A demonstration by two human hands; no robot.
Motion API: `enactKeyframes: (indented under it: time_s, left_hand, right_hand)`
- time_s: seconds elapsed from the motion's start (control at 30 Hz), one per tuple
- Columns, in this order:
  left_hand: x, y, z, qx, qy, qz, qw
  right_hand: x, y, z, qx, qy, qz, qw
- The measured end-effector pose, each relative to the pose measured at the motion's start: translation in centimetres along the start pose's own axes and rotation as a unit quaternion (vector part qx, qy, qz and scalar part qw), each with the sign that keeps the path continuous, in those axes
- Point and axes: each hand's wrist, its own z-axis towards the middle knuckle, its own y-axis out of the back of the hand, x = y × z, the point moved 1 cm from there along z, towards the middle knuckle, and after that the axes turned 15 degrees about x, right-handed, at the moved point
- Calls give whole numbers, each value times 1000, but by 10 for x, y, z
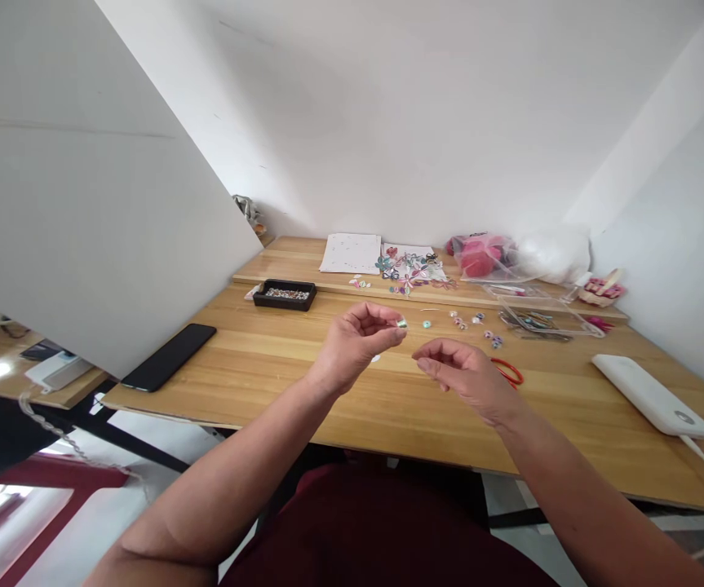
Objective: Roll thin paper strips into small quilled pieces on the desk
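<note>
Between the thumb and forefinger of my left hand (357, 342) is a small green-and-white piece (401, 324), too small to name exactly. My right hand (465, 373) is a little lower and to the right, apart from that piece. Its thumb and fingertips are pressed together, and what they hold, if anything, does not show. A small mint-green round piece (427, 324) lies on the table just beyond the hands. Orange-red loop handles (514, 373) lie partly behind my right hand. A small white piece (376, 358) rests beside my left wrist.
A black tray (285, 295) of small beads stands back left, near a black phone (171, 357). Several small flower-like pieces (462, 321) lie before a clear plastic tray (593, 324) of tools. Paper sheets (352, 253) are on the rear ledge. A white corded device (651, 395) sits right.
</note>
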Motion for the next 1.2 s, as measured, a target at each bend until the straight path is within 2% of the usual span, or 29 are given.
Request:
enactKeyframes:
  time_s: [0.13, 0.23, 0.33, 0.47, 0.57, 0.67, 0.83, 0.97, 1.2]
  left_hand:
    - [-7, 2, 1, -4, 14, 29, 999]
    - [-10, 1, 2, -3, 16, 40, 999]
    - [-10, 1, 2, -2, 21, 51, 998]
    - [-8, 2, 2, 3, 22, 54, 998]
    - [-7, 3, 1, 13, 15, 48, 999]
    - [-6, 5, 1, 2, 13, 47, 999]
    - [-2, 8, 1, -22, 17, 67, 997]
    - [2, 9, 1, -27, 14, 90, 995]
    - [5, 6, 1, -34, -2, 109, 994]
  right_hand:
    - [-3, 20, -3, -36, -12, -108, 993]
    - [5, 26, -4, -80, 3, -100, 992]
    - [15, 20, -1, -95, 26, -48, 994]
    - [22, -1, 8, -42, 66, 80, 994]
    - [22, -17, 15, 4, 61, 189, 980]
    - [21, -26, 18, 4, 48, 218, 975]
    - [21, -26, 15, -37, 51, 142, 988]
    - [23, -24, 9, -82, 109, 5, 991]
    - [34, -27, -6, -161, 214, -218, 939]
